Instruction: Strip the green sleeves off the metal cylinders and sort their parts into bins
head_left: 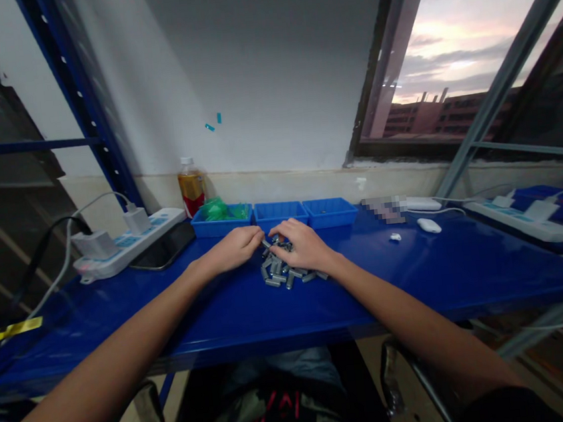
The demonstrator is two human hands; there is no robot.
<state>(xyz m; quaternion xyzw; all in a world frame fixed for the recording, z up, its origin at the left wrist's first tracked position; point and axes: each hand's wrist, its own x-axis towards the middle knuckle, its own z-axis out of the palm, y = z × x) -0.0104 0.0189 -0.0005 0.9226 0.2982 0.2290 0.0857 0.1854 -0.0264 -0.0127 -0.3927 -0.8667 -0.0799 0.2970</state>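
Note:
A loose pile of small silver metal cylinders [288,272] lies on the blue table, between and in front of my hands. My left hand [239,247] reaches in from the left, its thumb and fingers pressed together at the tips. A small metal cylinder [265,243] shows right at those fingertips, pinched by them as far as I can see. Over the right part of the pile, my right hand [304,245] is curved, thumb and forefinger apart, with cylinders beneath it. Its other fingers are partly hidden.
Three blue trays [280,215] line the wall side; the left one holds green plastic [217,210]. A drink bottle [191,185], phone [162,246] and power strip [131,243] stand left. Rightward lie a white earbud case [428,226], earbud [395,237] and another power strip [521,219].

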